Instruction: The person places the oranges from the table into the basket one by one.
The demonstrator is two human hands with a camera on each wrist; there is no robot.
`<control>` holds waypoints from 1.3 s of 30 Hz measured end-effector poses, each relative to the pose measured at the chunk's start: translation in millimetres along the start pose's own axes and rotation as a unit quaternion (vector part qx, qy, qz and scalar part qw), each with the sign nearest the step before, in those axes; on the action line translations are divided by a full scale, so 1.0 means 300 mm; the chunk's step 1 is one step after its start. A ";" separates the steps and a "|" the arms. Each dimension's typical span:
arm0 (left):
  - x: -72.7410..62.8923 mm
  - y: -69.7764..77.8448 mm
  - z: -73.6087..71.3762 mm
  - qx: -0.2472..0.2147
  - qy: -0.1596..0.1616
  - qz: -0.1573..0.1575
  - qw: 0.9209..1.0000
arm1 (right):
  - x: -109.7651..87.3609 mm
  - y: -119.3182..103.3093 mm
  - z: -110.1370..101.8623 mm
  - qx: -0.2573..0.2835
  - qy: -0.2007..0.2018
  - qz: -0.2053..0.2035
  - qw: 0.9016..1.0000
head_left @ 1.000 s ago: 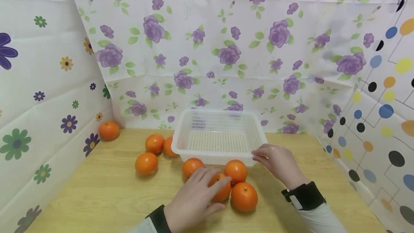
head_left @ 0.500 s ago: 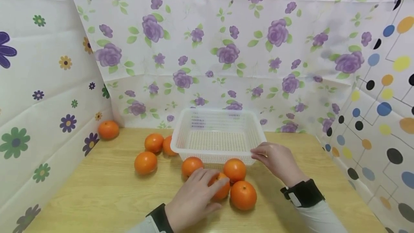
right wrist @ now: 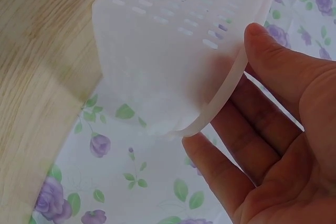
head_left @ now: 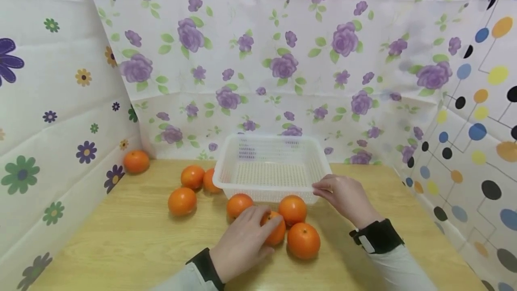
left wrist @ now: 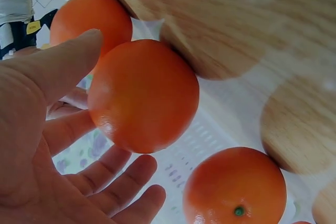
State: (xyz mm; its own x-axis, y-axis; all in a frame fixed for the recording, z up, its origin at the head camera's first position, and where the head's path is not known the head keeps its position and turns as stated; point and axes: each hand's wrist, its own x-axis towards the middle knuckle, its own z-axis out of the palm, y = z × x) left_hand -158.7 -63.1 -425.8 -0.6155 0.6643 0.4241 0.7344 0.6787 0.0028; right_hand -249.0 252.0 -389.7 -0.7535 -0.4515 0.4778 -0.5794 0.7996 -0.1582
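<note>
My left hand (head_left: pixel 242 244) reaches over an orange (head_left: pixel 276 232) on the table. In the left wrist view the fingers lie loosely bent beside this orange (left wrist: pixel 144 98), and the thumb overlaps another orange (left wrist: pixel 89 17) behind it. The white plastic basket (head_left: pixel 262 188), with perforated walls, stands at the back of the table with nothing in it. With thumb and fingers my right hand (head_left: pixel 345 196) pinches its near right rim; the right wrist view shows the thumb on one side of that rim (right wrist: pixel 226 90) and fingers on the other.
Oranges stand close by: one left (head_left: pixel 239 206), one behind (head_left: pixel 292 210) and one at the front right (head_left: pixel 304 240). Several more lie left of the basket, one in the far left corner (head_left: pixel 136 161). Patterned cloth (head_left: pixel 282 35) walls the wooden table (head_left: pixel 121 246) on three sides.
The left hand's fingers have drawn in a little nearer the orange beneath them. The right hand keeps its hold on the basket's rim, and the basket and oranges stay put.
</note>
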 end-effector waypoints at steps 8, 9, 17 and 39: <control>0.044 -0.020 0.003 0.005 0.008 0.002 1.000 | 0.032 -0.005 -0.024 0.000 -0.003 -0.004 1.000; 0.048 -0.022 0.004 0.007 0.008 0.004 1.000 | 0.036 -0.006 -0.027 -0.001 -0.005 -0.001 1.000; 0.045 -0.023 0.021 0.012 0.016 0.005 1.000 | 0.039 -0.012 -0.025 0.010 -0.016 0.006 1.000; 0.028 0.015 0.004 -0.012 0.008 -0.023 1.000 | 0.001 -0.010 -0.012 0.006 -0.008 0.007 1.000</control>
State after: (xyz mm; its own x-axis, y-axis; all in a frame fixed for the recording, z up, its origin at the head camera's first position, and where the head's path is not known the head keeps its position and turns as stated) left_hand -161.1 -54.1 -423.4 -0.6440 0.6278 0.4373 0.7127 0.7001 0.0445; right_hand -246.3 250.8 -386.0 -0.7671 -0.4465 0.4607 -0.5716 0.8018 -0.1747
